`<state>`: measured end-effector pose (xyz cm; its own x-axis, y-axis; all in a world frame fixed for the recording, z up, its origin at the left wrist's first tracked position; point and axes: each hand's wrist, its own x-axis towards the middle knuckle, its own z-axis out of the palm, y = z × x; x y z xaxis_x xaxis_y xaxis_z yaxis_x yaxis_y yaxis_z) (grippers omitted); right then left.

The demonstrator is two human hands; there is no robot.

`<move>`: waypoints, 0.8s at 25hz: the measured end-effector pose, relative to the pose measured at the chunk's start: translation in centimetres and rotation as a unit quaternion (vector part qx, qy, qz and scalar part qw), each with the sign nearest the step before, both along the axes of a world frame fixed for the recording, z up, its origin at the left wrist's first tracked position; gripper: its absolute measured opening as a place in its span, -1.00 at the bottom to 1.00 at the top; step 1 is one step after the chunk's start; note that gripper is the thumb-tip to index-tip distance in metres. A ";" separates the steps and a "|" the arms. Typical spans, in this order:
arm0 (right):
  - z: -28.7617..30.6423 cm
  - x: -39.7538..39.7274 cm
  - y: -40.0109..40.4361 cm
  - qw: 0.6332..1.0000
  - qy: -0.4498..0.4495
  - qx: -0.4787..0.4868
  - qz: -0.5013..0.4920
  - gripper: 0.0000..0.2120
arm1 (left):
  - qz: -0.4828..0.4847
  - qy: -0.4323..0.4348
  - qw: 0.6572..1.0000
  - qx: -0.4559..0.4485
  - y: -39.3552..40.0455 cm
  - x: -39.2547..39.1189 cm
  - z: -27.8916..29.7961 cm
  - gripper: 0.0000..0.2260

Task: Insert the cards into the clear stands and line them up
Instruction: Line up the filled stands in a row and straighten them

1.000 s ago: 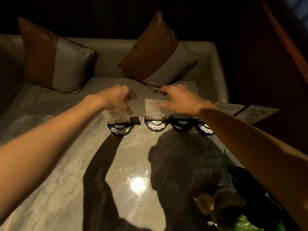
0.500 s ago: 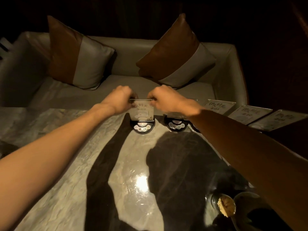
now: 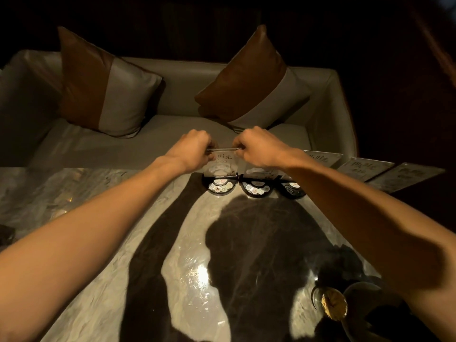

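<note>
My left hand and right hand pinch the clear stand's top corners — fingers clamped, upright on the table.

Both arms out fwd, L hand & R hand fisted, pinching.

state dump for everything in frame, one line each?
left hand: pinching the leftmost stand's top left corner
right hand: pinching its top right corner
leftmost stand: upright, card inside, on black base
middle stand: upright, partly hidden
loose cards: lying flat beyond the right forearm
cushions: propped on sofa
</note>
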<state>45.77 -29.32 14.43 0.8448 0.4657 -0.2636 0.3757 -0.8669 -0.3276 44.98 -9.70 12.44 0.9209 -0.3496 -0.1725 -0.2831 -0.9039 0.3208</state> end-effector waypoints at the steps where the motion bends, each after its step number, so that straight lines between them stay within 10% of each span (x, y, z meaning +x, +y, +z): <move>1: 0.0 -0.1 -0.2 1.000 0.000 -0.001 -0.001 -0.79 | -0.001 0.004 1.000 -0.002 -0.1 0.1 0.0 -0.92; 20: -0.4 -0.2 -0.2 1.000 -0.009 0.009 0.010 -0.83 | 0.034 0.002 0.999 -0.032 0.3 0.1 -0.7 -0.82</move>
<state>45.53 -29.57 13.99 0.8394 0.4875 -0.2403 0.3994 -0.8532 -0.3354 45.04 -9.35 11.70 0.9419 -0.2975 -0.1562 -0.2207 -0.8982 0.3802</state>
